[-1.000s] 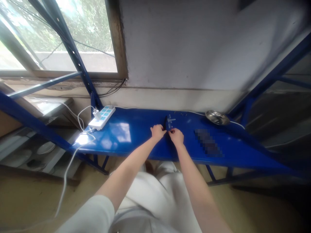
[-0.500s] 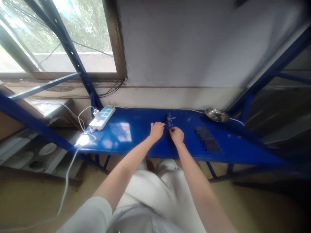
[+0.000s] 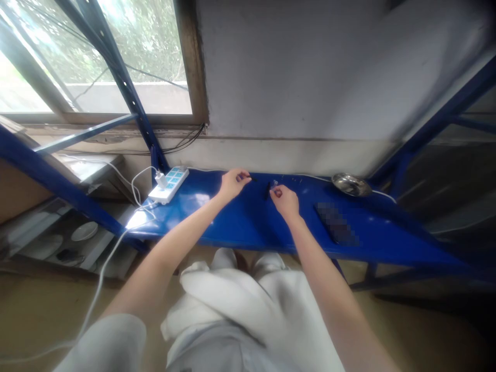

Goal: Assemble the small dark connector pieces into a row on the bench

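My left hand is above the back middle of the blue table, thumb and fingers pinched on a small dark piece whose kind I cannot make out. My right hand is closed in a pinch farther to the right. Just left of its fingertips is a thin black stick-like thing; whether the fingers touch it is unclear. Small clear pieces lie directly behind the right fingers, partly hidden by them. What the right fingers hold, if anything, is too small to name.
The blue table stands against the wall. A white power strip with a plugged-in charger is at its left end. On the right are a shiny metal dish and a blurred-out dark flat object. Tiny bits lie near the back edge.
My left hand has moved back and left, away from the right hand, with a small dark piece in its fingers. My right hand has shifted slightly back, beside the clear pieces.
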A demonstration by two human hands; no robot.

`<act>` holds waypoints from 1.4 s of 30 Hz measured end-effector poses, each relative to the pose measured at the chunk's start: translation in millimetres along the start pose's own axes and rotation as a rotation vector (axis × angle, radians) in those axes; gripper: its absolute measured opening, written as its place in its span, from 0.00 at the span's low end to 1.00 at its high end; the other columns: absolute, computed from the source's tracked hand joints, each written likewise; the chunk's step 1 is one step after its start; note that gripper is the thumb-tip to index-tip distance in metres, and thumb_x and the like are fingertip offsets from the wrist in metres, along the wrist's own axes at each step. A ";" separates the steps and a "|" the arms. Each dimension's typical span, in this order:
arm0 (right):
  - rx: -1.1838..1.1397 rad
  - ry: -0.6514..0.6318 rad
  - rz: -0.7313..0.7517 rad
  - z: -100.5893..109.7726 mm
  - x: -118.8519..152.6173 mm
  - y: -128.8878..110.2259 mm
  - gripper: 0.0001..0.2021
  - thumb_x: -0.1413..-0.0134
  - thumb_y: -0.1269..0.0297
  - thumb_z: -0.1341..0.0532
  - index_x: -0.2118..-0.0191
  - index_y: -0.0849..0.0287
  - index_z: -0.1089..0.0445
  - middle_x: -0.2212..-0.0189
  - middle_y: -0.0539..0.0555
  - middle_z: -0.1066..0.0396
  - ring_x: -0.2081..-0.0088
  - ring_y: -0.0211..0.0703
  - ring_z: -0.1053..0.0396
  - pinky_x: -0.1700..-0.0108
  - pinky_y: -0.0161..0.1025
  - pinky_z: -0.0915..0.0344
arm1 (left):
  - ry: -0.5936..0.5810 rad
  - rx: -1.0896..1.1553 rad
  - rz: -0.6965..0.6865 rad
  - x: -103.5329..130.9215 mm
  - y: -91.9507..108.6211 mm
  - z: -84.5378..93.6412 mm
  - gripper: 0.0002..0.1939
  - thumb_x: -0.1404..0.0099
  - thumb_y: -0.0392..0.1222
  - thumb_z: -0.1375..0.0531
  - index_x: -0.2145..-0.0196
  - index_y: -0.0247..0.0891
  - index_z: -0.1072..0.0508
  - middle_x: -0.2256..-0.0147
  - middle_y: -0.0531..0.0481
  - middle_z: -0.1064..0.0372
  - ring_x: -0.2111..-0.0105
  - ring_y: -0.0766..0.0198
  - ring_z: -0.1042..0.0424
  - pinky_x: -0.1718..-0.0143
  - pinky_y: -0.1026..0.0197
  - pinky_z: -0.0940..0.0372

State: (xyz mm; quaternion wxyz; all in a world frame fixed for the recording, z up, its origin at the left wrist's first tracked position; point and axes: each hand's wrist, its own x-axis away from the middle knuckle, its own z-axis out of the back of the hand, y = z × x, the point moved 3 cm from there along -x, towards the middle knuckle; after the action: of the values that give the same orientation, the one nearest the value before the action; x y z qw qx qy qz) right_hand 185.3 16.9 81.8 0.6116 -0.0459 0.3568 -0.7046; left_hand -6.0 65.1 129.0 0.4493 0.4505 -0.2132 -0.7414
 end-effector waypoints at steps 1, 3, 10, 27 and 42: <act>0.016 -0.017 0.035 -0.2 -0.2 -8.1 0.08 0.49 0.61 0.45 0.68 0.59 0.31 0.74 0.53 0.30 0.73 0.39 0.35 0.73 0.33 0.45 | -0.010 0.023 -0.015 1.0 3.7 6.3 0.06 0.47 0.37 0.39 0.69 0.36 0.28 0.69 0.51 0.29 0.72 0.68 0.35 0.63 0.62 0.40; 0.055 -0.056 0.093 -2.6 1.3 -22.5 0.07 0.49 0.62 0.45 0.69 0.58 0.32 0.75 0.52 0.30 0.74 0.38 0.35 0.74 0.33 0.47 | -0.034 0.046 -0.037 5.4 8.8 14.3 0.06 0.48 0.38 0.39 0.70 0.36 0.28 0.69 0.51 0.29 0.71 0.68 0.35 0.64 0.63 0.39; 0.164 -0.150 0.165 -11.0 9.7 -48.3 0.06 0.47 0.64 0.46 0.69 0.57 0.33 0.74 0.51 0.30 0.74 0.38 0.35 0.75 0.32 0.50 | -0.040 0.054 -0.015 17.8 4.4 20.4 0.06 0.49 0.38 0.38 0.71 0.37 0.28 0.71 0.51 0.29 0.72 0.68 0.34 0.65 0.62 0.38; 0.313 -0.191 0.207 -8.6 13.5 -65.0 0.07 0.47 0.68 0.48 0.69 0.60 0.33 0.73 0.56 0.28 0.74 0.40 0.33 0.76 0.33 0.51 | -0.080 -0.111 -0.121 28.4 15.1 20.1 0.09 0.43 0.40 0.41 0.63 0.41 0.26 0.68 0.51 0.27 0.69 0.66 0.32 0.60 0.60 0.39; 0.059 -0.141 0.129 -15.0 6.2 -59.0 0.05 0.52 0.64 0.45 0.73 0.57 0.34 0.76 0.51 0.30 0.73 0.39 0.34 0.74 0.32 0.48 | -0.061 0.069 -0.020 27.6 6.5 -0.2 0.08 0.44 0.39 0.41 0.67 0.36 0.25 0.68 0.49 0.28 0.69 0.67 0.33 0.63 0.64 0.37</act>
State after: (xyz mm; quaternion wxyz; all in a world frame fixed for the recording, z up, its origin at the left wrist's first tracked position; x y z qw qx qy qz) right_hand 127.3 17.8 101.4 0.6805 -0.0542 0.2943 -0.6689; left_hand -8.0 38.1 120.5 0.4194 0.4450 -0.2476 -0.7515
